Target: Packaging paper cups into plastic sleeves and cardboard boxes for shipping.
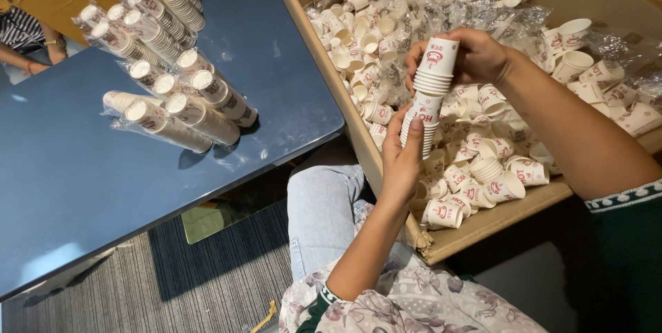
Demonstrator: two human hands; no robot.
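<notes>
I hold a stack of white paper cups [429, 92] with red print over a big cardboard box. My left hand [401, 157] grips the lower part of the stack from below. My right hand [476, 57] closes on the topmost cup [438, 56], at the upper end of the stack. Beneath the stack, the box [483, 219] is filled with several loose cups of the same kind, some nested, mixed with crumpled clear plastic wrap.
A dark blue table [83, 167] stands to the left, bearing several plastic-wrapped sleeves of stacked cups [176, 116]. Another person's arm [31, 57] shows at the far left edge. My knee in jeans [321, 209] is between table and box. Grey carpet lies below.
</notes>
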